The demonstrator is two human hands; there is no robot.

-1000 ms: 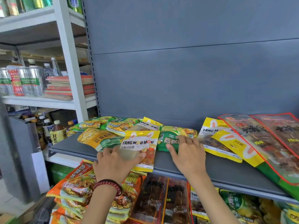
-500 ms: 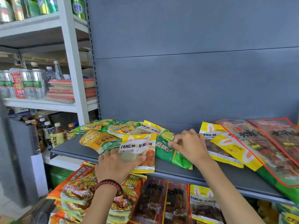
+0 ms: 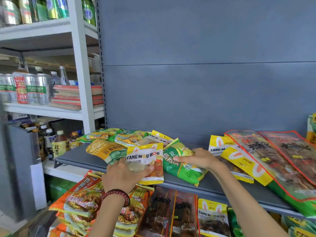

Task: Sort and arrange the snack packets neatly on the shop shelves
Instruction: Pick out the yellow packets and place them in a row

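shelf [image 3: 75, 158]: grey, packets [image 3: 119, 139] heaped at left, unsorted
left hand [image 3: 123, 177]: grips yellow packet [image 3: 145, 156] at shelf front
right hand [image 3: 200, 159]: grips green packet [image 3: 184, 170] beside it
progress: early, i judge; most sorting remains

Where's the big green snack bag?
In the head view, the green bag lies on the grey shelf near the middle, held by the right hand, just right of the yellow packet in the left hand.

Single head-worn view, forward and down, close over grey shelf [image 3: 213, 183].
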